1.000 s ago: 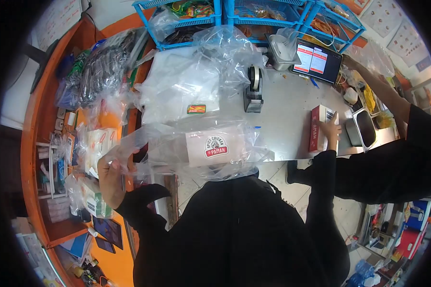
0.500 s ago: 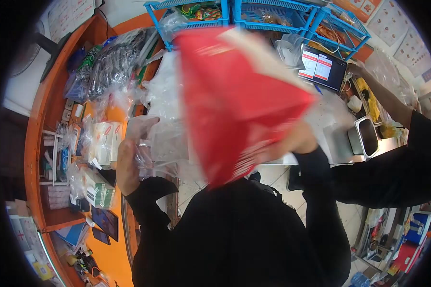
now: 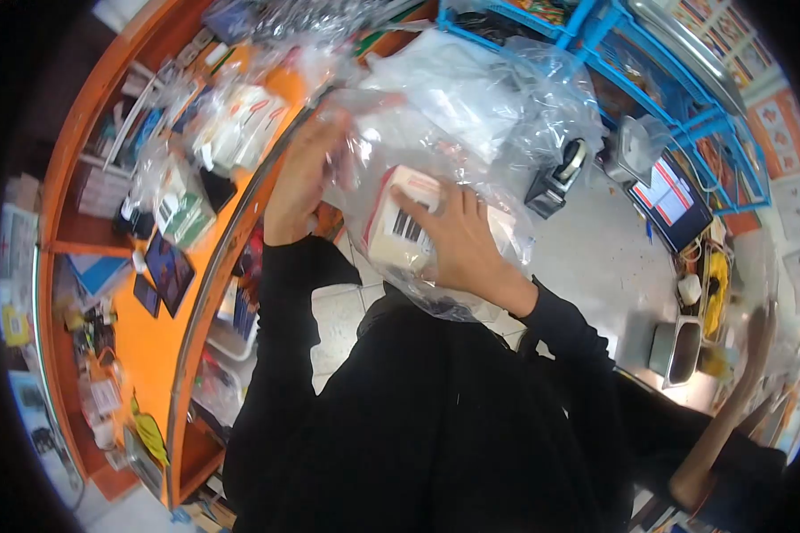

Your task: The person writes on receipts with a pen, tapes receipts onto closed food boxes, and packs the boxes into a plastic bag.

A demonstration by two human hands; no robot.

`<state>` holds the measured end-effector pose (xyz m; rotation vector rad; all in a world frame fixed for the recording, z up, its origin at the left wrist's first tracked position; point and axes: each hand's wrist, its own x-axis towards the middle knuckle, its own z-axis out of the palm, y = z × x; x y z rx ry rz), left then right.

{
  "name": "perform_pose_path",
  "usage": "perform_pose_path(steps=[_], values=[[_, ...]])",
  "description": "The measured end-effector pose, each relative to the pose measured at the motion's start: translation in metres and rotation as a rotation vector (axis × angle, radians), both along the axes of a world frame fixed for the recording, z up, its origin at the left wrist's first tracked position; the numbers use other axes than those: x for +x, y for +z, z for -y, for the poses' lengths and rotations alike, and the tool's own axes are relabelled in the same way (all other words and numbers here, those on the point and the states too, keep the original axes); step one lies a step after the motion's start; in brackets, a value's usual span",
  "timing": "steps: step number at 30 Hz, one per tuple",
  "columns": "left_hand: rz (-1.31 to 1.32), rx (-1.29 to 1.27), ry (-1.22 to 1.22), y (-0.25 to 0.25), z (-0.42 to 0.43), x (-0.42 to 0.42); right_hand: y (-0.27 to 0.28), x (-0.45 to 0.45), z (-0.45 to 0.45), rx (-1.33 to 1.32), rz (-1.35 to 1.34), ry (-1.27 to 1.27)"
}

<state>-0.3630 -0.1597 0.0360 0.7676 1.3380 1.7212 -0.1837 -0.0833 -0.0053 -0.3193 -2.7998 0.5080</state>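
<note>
My right hand [image 3: 462, 240] grips a red-and-white box-like package [image 3: 389, 222] with a barcode on its pale face. The package sits within the mouth of a clear plastic bag [image 3: 378, 133], in front of my body. At the bag's left side, my left hand [image 3: 307, 178] is closed on the film; its fingertips are blurred and partly behind the plastic. More white plastic bags [image 3: 453, 84] lie on the counter just beyond. A black tape dispenser [image 3: 556, 182] stands to the right of the bags.
A metal counter [image 3: 587, 266] carries a tablet [image 3: 671, 204] and a steel container [image 3: 677, 351] on the right. Blue baskets [image 3: 631, 62] stand behind. Left is an orange counter [image 3: 138, 338] with bagged boxes [image 3: 182, 209]. Another person's arm [image 3: 733, 400] reaches in at right.
My right hand has brought the package down and into the clear bag's opening. My left hand still holds the bag. The view has turned, and the other person's arm has moved nearer.
</note>
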Motion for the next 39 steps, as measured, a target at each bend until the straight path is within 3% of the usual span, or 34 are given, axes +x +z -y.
perform_pose_path(steps=[1,2,4,5,9,11,15,17,18,20,21,30,33,39], values=[[0.039,0.02,-0.139,0.004,0.008,0.007,-0.005,-0.004,-0.002,-0.052,0.104,-0.095],[0.049,0.017,-0.118,-0.002,0.012,0.004,-0.01,-0.007,-0.004,-0.102,0.212,-0.194],[-0.105,0.083,-0.285,-0.016,0.017,-0.004,-0.028,-0.014,-0.008,-0.005,0.32,-0.211],[-0.162,0.127,-0.084,-0.001,0.012,0.012,-0.039,-0.014,-0.007,0.054,0.238,-0.205],[-0.274,0.17,0.161,-0.001,0.003,-0.004,-0.021,0.029,-0.011,0.156,0.154,-0.092],[0.153,0.349,-0.291,-0.001,-0.002,-0.016,0.028,0.054,-0.011,-0.041,0.6,-0.141],[0.148,0.266,-0.227,-0.007,0.005,-0.003,0.064,0.103,-0.005,0.082,0.443,0.046],[0.207,0.209,0.058,0.001,0.001,0.01,0.067,0.111,-0.004,0.058,0.385,0.109],[0.21,0.203,0.059,0.007,0.0,0.018,0.066,0.113,-0.004,0.052,0.388,0.11],[-0.145,0.199,0.037,0.024,-0.001,0.036,0.067,0.115,-0.006,0.069,0.388,0.113],[-0.144,0.199,0.037,0.022,-0.001,0.036,0.066,0.117,-0.006,0.069,0.389,0.113],[0.26,0.237,-0.295,0.002,0.0,0.001,0.097,0.117,-0.035,-0.054,0.373,0.27],[0.017,0.275,0.083,0.024,-0.004,0.013,0.125,0.108,-0.065,-0.162,0.232,0.125],[-0.169,0.111,0.01,0.033,-0.011,-0.039,0.154,0.071,-0.094,-0.282,0.261,0.166]])
